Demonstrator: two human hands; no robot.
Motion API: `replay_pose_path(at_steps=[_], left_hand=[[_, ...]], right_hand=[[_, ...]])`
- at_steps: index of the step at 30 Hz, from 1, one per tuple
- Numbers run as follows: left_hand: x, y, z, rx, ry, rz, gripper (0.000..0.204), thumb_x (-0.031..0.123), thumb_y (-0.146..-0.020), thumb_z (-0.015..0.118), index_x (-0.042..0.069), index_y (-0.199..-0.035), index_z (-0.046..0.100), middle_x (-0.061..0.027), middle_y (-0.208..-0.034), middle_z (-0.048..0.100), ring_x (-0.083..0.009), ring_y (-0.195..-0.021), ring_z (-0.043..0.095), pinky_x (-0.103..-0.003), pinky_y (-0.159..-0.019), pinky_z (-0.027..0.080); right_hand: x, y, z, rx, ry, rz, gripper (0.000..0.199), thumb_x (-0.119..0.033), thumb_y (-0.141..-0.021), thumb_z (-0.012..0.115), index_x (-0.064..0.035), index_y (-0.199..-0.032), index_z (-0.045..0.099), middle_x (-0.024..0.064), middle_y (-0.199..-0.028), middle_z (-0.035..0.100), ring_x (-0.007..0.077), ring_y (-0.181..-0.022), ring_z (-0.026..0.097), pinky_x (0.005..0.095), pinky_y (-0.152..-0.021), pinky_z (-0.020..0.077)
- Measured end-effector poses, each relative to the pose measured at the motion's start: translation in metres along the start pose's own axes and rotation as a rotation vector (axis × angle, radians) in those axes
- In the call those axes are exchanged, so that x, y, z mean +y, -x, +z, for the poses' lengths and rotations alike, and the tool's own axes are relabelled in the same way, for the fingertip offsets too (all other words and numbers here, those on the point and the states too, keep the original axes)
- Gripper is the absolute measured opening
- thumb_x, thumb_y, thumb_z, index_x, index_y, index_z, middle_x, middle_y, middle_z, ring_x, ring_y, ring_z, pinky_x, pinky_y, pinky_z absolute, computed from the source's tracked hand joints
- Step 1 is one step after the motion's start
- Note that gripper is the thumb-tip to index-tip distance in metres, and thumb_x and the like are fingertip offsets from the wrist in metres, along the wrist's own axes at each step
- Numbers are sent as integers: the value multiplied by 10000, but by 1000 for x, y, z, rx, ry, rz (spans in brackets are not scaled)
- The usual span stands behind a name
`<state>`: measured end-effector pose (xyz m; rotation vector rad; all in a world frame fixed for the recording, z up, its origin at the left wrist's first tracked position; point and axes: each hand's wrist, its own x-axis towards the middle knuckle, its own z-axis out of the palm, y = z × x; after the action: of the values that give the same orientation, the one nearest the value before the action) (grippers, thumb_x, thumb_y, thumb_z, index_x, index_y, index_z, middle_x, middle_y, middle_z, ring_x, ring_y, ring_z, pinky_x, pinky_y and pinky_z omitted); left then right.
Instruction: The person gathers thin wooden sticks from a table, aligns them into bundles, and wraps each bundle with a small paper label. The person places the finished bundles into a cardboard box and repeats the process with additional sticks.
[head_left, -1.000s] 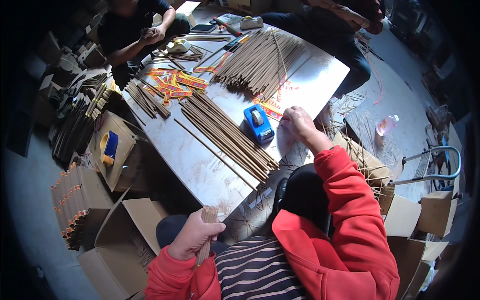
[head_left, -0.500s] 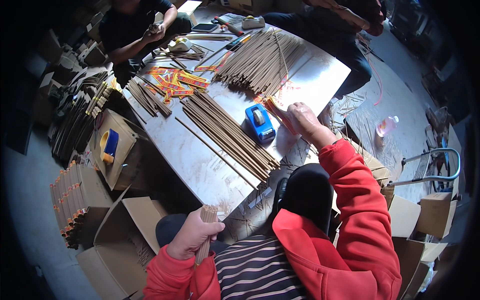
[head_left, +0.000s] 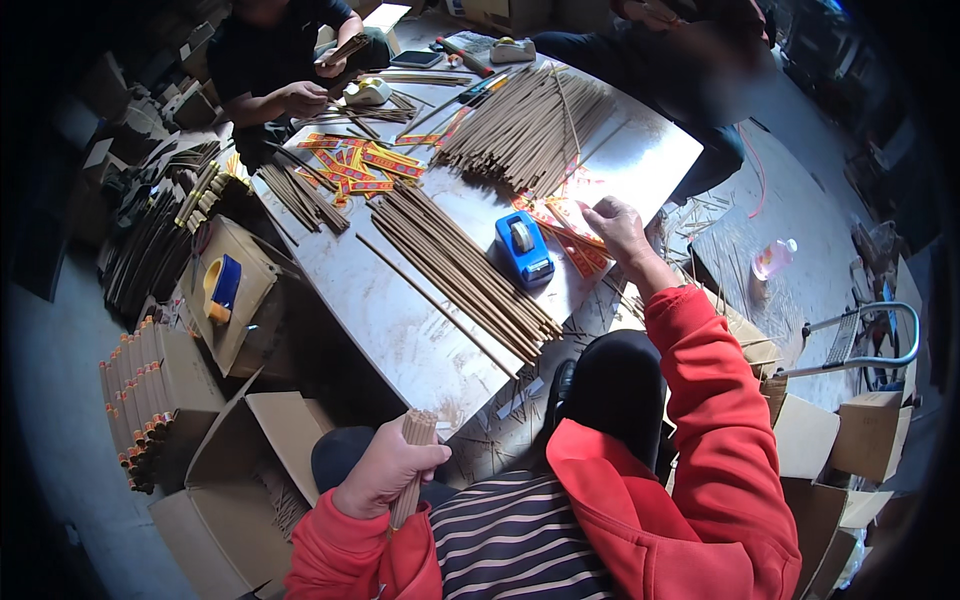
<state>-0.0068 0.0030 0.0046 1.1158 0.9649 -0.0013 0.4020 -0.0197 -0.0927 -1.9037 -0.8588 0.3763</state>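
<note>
My left hand (head_left: 385,468) is wrapped round an upright bundle of brown incense sticks (head_left: 418,430), held over my lap beside the table's near corner. My right hand (head_left: 617,232) is over the table's right edge with its fingers curled together; whether a strip is between them I cannot make out. Under and beside it lie red and yellow paper label strips (head_left: 583,262). Just left of these, a blue tape dispenser (head_left: 523,248) stands on the white table (head_left: 350,290). A row of incense sticks (head_left: 455,265) and one separate stick (head_left: 435,303) lie nearer to me.
A large pile of sticks (head_left: 525,125) covers the table's far part, with more labels (head_left: 355,165) to its left. Two people sit across; one holds sticks (head_left: 343,52). Open cartons (head_left: 215,510), banded bundles (head_left: 140,400) and a yellow-and-blue tape roll (head_left: 222,288) are on my left.
The label strips that stood raised at my right hand now lie flatter on the table. That hand has shifted slightly right. My left hand keeps its bundle. The person at far left has parted their hands.
</note>
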Motion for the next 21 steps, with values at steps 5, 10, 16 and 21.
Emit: replay_pose_path(at_steps=[5, 10, 16, 21], left_hand=[[-4, 5, -1, 0, -14, 26, 183, 62, -720, 671, 24, -780, 502, -20, -636, 503, -88, -499, 492, -219, -474, 401], [-5, 9, -1, -7, -28, 50, 186, 65, -719, 676, 28, -766, 500, -21, -619, 505, -88, -497, 493, -220, -468, 397], [-7, 19, -7, 20, -33, 86, 185, 61, -717, 678, 28, -765, 503, -25, -617, 514, -89, -491, 494, -224, -462, 393], [5, 33, -11, 29, 24, 100, 205, 57, -716, 676, 32, -833, 511, -14, -636, 524, -76, -495, 497, -209, -457, 401]], right_hand=[[-5, -3, 9, -115, 192, -8, 176, -118, -826, 559, 37, -909, 572, 123, -724, 617, 184, -638, 596, 291, -595, 485], [4, -6, 14, -130, 180, 117, 171, -101, -791, 552, 49, -872, 563, 136, -727, 622, 215, -659, 640, 311, -636, 518], [-40, 14, 7, -233, -263, 240, 189, -123, -865, 534, 57, -920, 520, 109, -819, 614, 187, -654, 625, 288, -607, 535], [-106, 98, 5, -479, -333, -15, 230, -112, -921, 485, 39, -1072, 572, 70, -827, 626, 114, -652, 588, 240, -601, 494]])
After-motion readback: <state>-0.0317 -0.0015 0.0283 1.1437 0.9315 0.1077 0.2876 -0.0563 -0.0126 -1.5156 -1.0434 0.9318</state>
